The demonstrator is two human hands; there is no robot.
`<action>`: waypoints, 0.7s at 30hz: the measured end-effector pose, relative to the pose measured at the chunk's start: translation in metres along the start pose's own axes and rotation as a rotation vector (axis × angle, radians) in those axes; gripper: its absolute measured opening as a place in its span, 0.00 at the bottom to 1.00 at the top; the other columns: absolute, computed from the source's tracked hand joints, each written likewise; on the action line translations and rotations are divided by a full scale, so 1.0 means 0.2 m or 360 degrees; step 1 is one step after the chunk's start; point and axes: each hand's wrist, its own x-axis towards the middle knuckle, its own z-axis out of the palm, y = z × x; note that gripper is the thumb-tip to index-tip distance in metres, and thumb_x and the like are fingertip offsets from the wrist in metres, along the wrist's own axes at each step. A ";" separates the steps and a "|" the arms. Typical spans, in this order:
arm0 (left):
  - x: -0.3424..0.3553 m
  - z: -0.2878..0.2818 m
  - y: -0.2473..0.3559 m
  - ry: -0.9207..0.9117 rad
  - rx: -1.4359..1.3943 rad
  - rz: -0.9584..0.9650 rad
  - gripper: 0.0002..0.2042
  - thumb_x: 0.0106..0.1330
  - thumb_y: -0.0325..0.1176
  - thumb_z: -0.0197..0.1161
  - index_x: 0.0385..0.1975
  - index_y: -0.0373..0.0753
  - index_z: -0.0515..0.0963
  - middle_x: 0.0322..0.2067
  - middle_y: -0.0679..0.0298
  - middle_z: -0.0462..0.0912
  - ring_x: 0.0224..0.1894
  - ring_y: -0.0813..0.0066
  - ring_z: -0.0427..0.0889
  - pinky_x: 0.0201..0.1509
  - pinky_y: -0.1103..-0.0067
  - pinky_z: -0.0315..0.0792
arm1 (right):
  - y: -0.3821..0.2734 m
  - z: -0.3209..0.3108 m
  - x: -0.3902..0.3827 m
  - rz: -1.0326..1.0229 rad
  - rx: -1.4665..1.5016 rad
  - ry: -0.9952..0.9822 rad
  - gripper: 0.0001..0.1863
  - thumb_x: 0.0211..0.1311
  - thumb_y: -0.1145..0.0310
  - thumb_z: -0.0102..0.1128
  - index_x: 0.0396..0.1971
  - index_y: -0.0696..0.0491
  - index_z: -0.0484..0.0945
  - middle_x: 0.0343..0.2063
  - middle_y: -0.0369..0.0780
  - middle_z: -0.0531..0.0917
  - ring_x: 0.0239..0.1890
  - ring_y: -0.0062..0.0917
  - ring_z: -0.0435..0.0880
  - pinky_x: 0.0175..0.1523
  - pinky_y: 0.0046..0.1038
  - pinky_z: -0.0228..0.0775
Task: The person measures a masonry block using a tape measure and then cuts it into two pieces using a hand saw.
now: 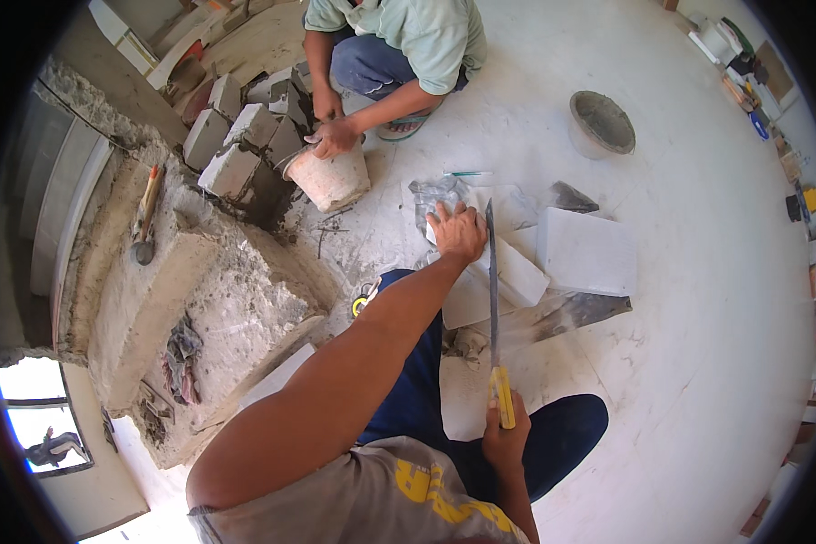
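My right hand is wrapped round the yellow handle of a handsaw. The long dark saw blade points away from me, edge-on over a white lightweight block. Pressed on that block, left of the blade, lies my left hand with its fingers spread. A crumpled grey plastic bag sits beside its fingertips. Another white block lies to the right, touching or close to the first. How deep the blade sits in the block I cannot tell.
Across from me a crouching person's hands hold a mortar-smeared bucket. A second bucket stands at far right. Stacked blocks, rough broken concrete and a hammer are at left. A pen-like stick lies ahead.
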 end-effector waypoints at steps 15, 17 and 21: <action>-0.01 -0.02 0.03 -0.0082 0.0009 -0.0044 0.18 0.75 0.45 0.55 0.45 0.45 0.91 0.63 0.63 0.82 0.73 0.40 0.66 0.74 0.42 0.53 | -0.09 0.03 -0.03 -0.0020 0.0185 0.0026 0.26 0.78 0.62 0.57 0.65 0.66 0.76 0.55 0.54 0.85 0.58 0.41 0.86 0.65 0.38 0.75; -0.01 -0.03 0.03 -0.0113 0.0006 -0.0060 0.18 0.75 0.46 0.55 0.45 0.45 0.91 0.63 0.63 0.82 0.74 0.40 0.66 0.75 0.42 0.52 | -0.09 0.03 -0.02 -0.0024 0.0190 0.0017 0.25 0.78 0.63 0.57 0.65 0.66 0.76 0.54 0.54 0.86 0.57 0.41 0.86 0.64 0.38 0.75; -0.01 -0.08 0.05 -0.0263 0.0005 -0.0094 0.19 0.77 0.47 0.54 0.51 0.45 0.90 0.66 0.64 0.81 0.78 0.41 0.61 0.78 0.41 0.48 | -0.07 0.04 -0.02 -0.0078 0.0171 0.0049 0.24 0.76 0.65 0.59 0.65 0.65 0.76 0.52 0.54 0.86 0.55 0.42 0.87 0.62 0.38 0.77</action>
